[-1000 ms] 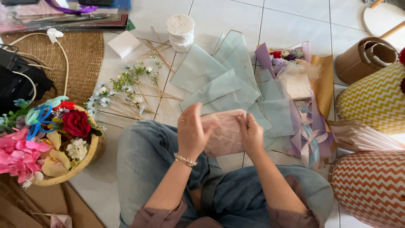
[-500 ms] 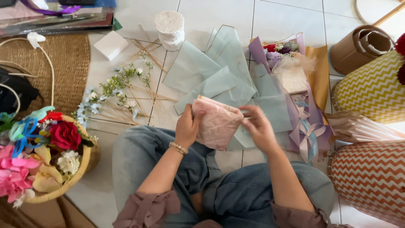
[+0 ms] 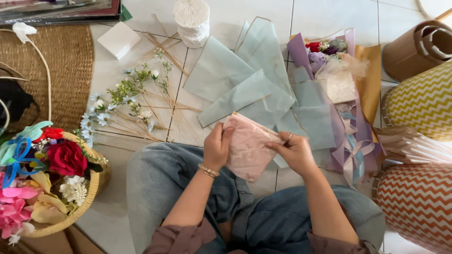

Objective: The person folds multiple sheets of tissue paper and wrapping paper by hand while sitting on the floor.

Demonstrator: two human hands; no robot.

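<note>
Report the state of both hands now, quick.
Left hand: closed on the left edge of the pink paper.
Right hand: closed on the right edge of the same paper.

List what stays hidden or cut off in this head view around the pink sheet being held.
- Pink sheet: its side edges are covered by the left hand and right hand.
- Flower basket: cut off by the left edge.
- Orange zigzag roll: cut off by the right edge.
- Bouquet: stems hidden by wrapping.
</note>
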